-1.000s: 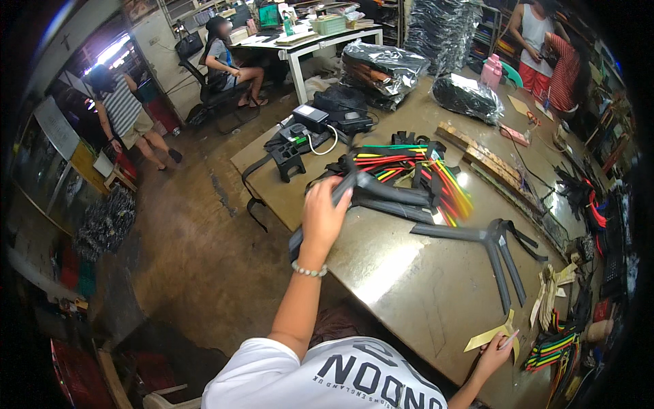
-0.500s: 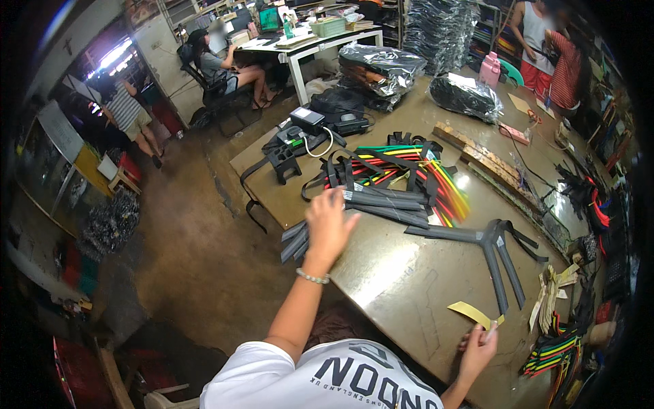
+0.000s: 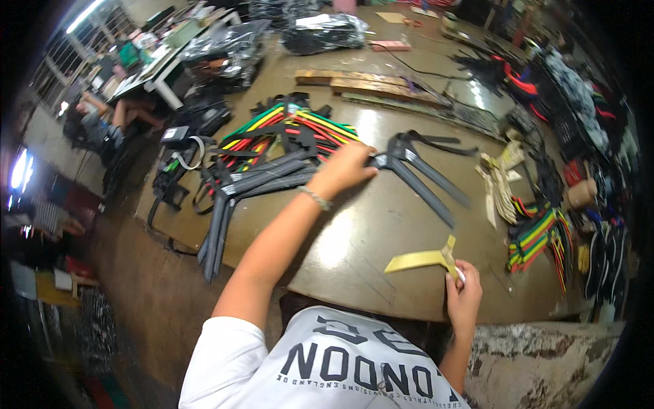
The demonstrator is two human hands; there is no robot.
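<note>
My left hand (image 3: pixel 347 167) reaches across the table, its fingers closed on one arm of a dark grey Y-shaped strap piece (image 3: pixel 424 192). That piece has black webbing at its far end. To the left lie more grey Y-shaped strap pieces (image 3: pixel 219 217), overlapping a heap of red, yellow, green and black straps (image 3: pixel 272 129). My right hand (image 3: pixel 464 290), near the front edge, is closed on a flat yellow Y-shaped strip (image 3: pixel 417 260) and a white pen-like stick (image 3: pixel 460 274). The strip is held just above or against the tabletop; I cannot tell which.
Long wooden bars (image 3: pixel 375 86) lie across the table (image 3: pixel 340 252). Plastic-wrapped black bundles (image 3: pixel 323 34) stand at the back. Cream strips (image 3: pixel 501 184) and striped strap bundles (image 3: pixel 535 238) are on the right. A seated person (image 3: pixel 102 119) is at the far left.
My view has swung to the right. My left hand has moved right, from the grey pieces by the strap heap to the separate Y-shaped piece. My right hand still holds the yellow strip.
</note>
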